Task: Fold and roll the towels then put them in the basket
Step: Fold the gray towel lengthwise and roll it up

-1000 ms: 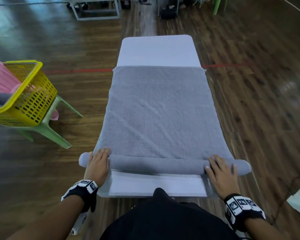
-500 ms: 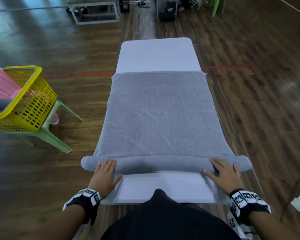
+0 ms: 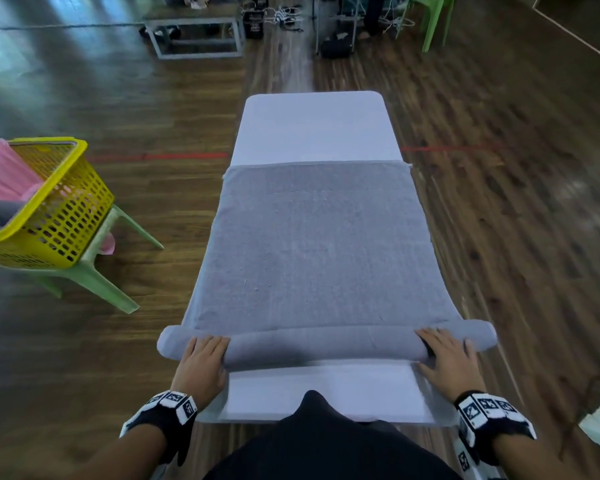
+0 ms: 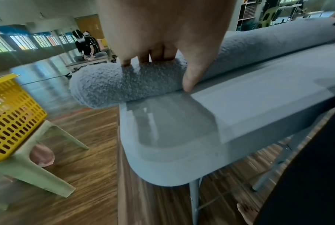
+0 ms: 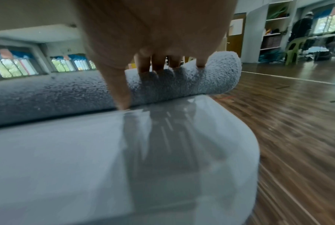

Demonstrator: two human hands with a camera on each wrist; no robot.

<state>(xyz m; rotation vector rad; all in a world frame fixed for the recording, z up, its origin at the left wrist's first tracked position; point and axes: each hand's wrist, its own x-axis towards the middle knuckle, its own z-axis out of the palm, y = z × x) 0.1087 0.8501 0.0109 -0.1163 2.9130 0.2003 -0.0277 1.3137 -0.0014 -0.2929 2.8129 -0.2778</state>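
Grey towel (image 3: 319, 251) lies flat, near edge rolled thick.

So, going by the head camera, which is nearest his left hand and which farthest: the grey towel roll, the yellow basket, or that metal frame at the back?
1. Grey towel roll: under the left hand, on the table's near end.
2. Yellow basket: off to the left, on a green chair.
3. Metal frame: far back on the floor.
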